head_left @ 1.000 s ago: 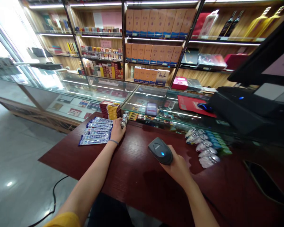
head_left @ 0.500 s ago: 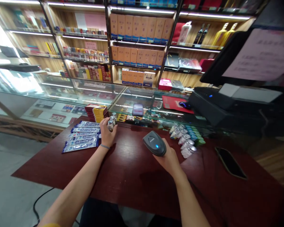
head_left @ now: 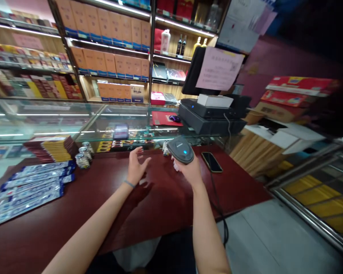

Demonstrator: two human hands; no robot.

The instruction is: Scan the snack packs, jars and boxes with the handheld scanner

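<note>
My right hand (head_left: 192, 171) is wrapped round the handle of a dark barcode scanner (head_left: 180, 149) with a blue light on top, held above the table. Over the middle of the table, my left hand (head_left: 137, 166) is open, fingers curved and apart, with nothing in it. Small bottles with silver caps (head_left: 83, 156) stand to its left, beside a stack of dark red and yellow packs (head_left: 51, 148). Blue and white sachets (head_left: 31, 186) lie fanned out at the left. Behind the scanner, other small bottles (head_left: 165, 148) are mostly hidden.
A phone (head_left: 212, 162) lies on the dark red table (head_left: 103, 205) at the right, with a cable running past it. Behind stand a glass counter (head_left: 97, 118), a black register (head_left: 211, 118) and stocked shelves. Boxes (head_left: 297, 91) and a metal rack (head_left: 317, 205) are further right.
The view has swung right. My left hand has left the silver-capped bottles at the left and moved right, over the table. The scanner, still in my right hand, now covers most of the right-hand bottles.
</note>
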